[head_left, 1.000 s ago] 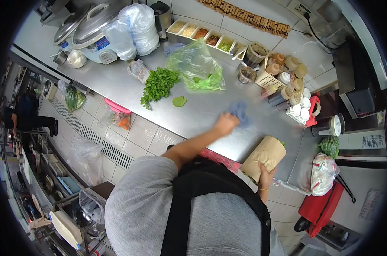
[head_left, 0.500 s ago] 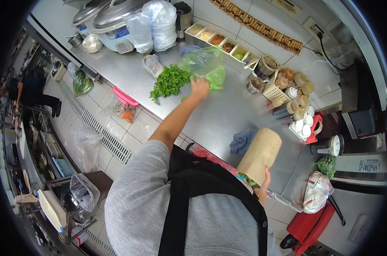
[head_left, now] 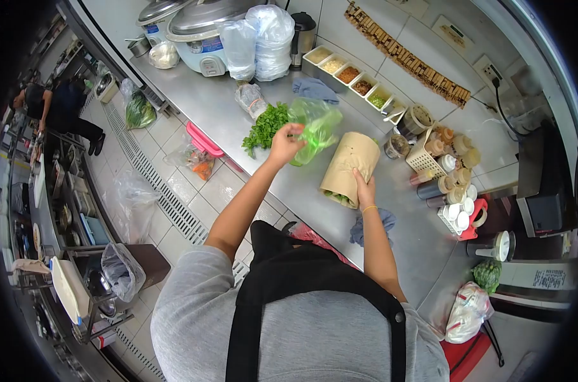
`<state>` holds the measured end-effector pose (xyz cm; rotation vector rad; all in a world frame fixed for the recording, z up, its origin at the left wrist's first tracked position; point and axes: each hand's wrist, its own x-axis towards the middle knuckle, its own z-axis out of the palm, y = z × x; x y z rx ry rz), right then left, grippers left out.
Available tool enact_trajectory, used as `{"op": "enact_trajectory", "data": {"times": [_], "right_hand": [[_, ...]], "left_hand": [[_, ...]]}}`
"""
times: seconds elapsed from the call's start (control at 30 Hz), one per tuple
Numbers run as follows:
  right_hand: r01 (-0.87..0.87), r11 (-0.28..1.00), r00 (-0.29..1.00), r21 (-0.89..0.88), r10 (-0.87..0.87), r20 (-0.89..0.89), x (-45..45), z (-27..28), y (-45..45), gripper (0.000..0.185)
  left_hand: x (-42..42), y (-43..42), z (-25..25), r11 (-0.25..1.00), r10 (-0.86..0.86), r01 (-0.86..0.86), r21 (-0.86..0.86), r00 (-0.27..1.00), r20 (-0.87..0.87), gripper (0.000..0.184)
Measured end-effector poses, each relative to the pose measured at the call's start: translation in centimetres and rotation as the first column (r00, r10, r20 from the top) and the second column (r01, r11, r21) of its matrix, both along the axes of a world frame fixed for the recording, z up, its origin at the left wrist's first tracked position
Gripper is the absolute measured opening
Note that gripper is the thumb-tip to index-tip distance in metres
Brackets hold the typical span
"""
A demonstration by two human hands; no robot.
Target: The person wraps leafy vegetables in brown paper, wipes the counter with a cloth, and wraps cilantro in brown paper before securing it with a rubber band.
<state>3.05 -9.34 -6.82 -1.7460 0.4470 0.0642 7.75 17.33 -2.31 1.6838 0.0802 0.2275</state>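
Right hand (head_left: 364, 189) clamps paper roll (head_left: 346, 163), slanting lengthwise, leafy end (head_left: 337, 197) nearest wearer (head_left: 336, 331); left hand (head_left: 286, 144) pinches bag (head_left: 315, 135).

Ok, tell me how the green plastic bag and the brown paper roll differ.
The green plastic bag is see-through, while the brown paper roll is opaque. The bag is crumpled and shapeless; the roll forms a cylinder, with leafy greens showing at its near end. The bag is in the left hand, the roll in the right hand. Both are held over the steel counter.
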Motion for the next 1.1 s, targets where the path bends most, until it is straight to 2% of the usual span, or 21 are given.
{"op": "enact_trajectory", "data": {"times": [0.03, 0.07, 0.1, 0.17, 0.23, 0.27, 0.37, 0.4, 0.47, 0.5, 0.53, 0.57, 0.6, 0.63, 0.7, 0.77, 0.83, 0.93, 1.0, 1.07, 1.1], "right_hand": [[-0.004, 1.0, 1.0, 0.001, 0.004, 0.0, -0.2, 0.2, 0.0, 0.051], [0.078, 0.917, 0.994, -0.391, -0.041, 0.102, -1.0, 0.4, -0.2, 0.056], [0.182, 0.681, 0.977, -0.709, -0.041, 0.211, -2.3, 0.7, -0.5, 0.061], [0.208, 0.279, 0.966, -0.937, 0.094, 0.243, -6.4, 0.5, -1.9, 0.067], [-0.084, 0.201, 0.996, -0.976, 0.034, -0.078, -12.0, -0.8, -3.9, 0.068], [-0.087, 0.242, 0.994, -0.966, 0.088, -0.068, -14.4, -1.7, -5.7, 0.066], [-0.1, 0.311, 0.973, -0.945, 0.228, -0.028, -19.0, -4.6, -14.2, 0.065], [-0.057, 0.328, 0.983, -0.943, 0.183, 0.004, -19.7, -5.2, -17.4, 0.063], [0.006, 0.334, 1.0, -0.943, 0.014, 0.011, -20.4, -6.4, -24.0, 0.062], [0.018, 0.321, 0.994, -0.947, -0.104, -0.017, -20.5, -6.6, -26.5, 0.062], [0.018, 0.317, 0.994, -0.948, -0.104, -0.016, -20.4, -6.2, -26.9, 0.062], [0.084, 0.338, 0.916, -0.937, -0.396, -0.061, -20.1, -5.8, -27.5, 0.062], [0.152, 0.337, 0.755, -0.929, -0.646, -0.111, -19.5, -5.6, -28.0, 0.062], [0.143, 0.334, 0.76, -0.931, -0.641, -0.113, -18.2, -5.6, -27.6, 0.062], [0.104, 0.247, 0.665, -0.964, -0.737, -0.117, -15.7, -5.8, -23.7, 0.062], [0.081, 0.176, 0.854, -0.981, -0.519, -0.023, -14.9, -5.9, -18.0, 0.062], [0.085, 0.209, 0.973, -0.974, -0.227, 0.036, -14.9, -6.3, -13.2, 0.064], [0.106, 0.209, 0.994, -0.972, -0.029, 0.102, -14.8, -3.5, -5.7, 0.065], [0.14, 0.362, 0.933, -0.922, 0.264, 0.246, -14.8, -0.3, -1.3, 0.063], [-0.062, 0.655, 0.669, -0.753, 0.587, 0.456, -13.2, 1.1, 2.7, 0.057], [-0.22, 0.634, 0.585, -0.742, 0.694, 0.42, -12.0, 1.7, 4.6, 0.055]], "left_hand": [[-0.9, 0.1, -0.2, 0.994, -0.015, 0.016, 0.109, 1.0, -0.011, 0.047], [-1.4, 0.2, -0.2, 0.975, -0.029, 0.034, 0.217, 0.999, -0.026, 0.053], [-1.5, 0.2, -0.1, 0.976, -0.026, 0.032, 0.217, 0.999, -0.029, 0.053], [-1.5, -0.3, 0.1, 0.927, 0.051, -0.073, 0.368, 0.996, 0.069, 0.071], [0.3, -0.8, -1.1, 0.895, 0.04, -0.068, 0.441, 0.997, 0.072, 0.078], [1.5, -1.0, -2.0, 0.855, 0.027, -0.062, 0.514, 0.997, 0.075, 0.084], [4.6, -1.5, -4.5, 0.861, 0.039, -0.07, 0.503, 0.997, 0.071, 0.083], [5.2, -1.6, -4.4, 0.861, 0.027, -0.057, 0.506, 0.997, 0.066, 0.083], [6.6, -1.8, -3.3, 0.84, -0.093, 0.205, 0.503, 0.967, -0.239, 0.077], [6.8, -2.0, -2.2, 0.84, -0.097, 0.205, 0.502, 0.967, -0.234, 0.077], [6.6, -2.0, -0.8, 0.879, -0.045, 0.092, 0.468, 0.993, -0.11, 0.073], [6.3, -1.9, 0.5, 0.908, 0.019, -0.021, 0.418, 1.0, 0.009, 0.069], [6.0, -1.3, 1.5, 0.965, 0.06, -0.09, 0.246, 0.99, 0.126, 0.063], [5.4, -0.4, 2.5, 0.988, 0.123, -0.141, 0.061, 0.965, 0.23, 0.057], [3.0, 2.7, 5.4, 0.967, 0.201, -0.143, -0.212, 0.938, 0.283, 0.05], [-0.6, 6.3, 7.8, 0.909, 0.368, -0.288, -0.301, 0.895, 0.253, 0.049], [-4.5, 10.4, 8.5, 0.818, 0.512, -0.411, -0.401, 0.839, 0.185, 0.053], [-11.8, 16.1, 7.6, 0.712, 0.672, -0.56, -0.423, 0.719, 0.179, 0.054], [-17.0, 18.8, 6.6, 0.641, 0.752, -0.651, -0.408, 0.639, 0.161, 0.055], [-21.7, 19.9, 5.7, 0.567, 0.816, -0.718, -0.403, 0.558, 0.155, 0.057], [-23.6, 20.2, 5.0, 0.532, 0.842, -0.747, -0.399, 0.515, 0.16, 0.058]]}}
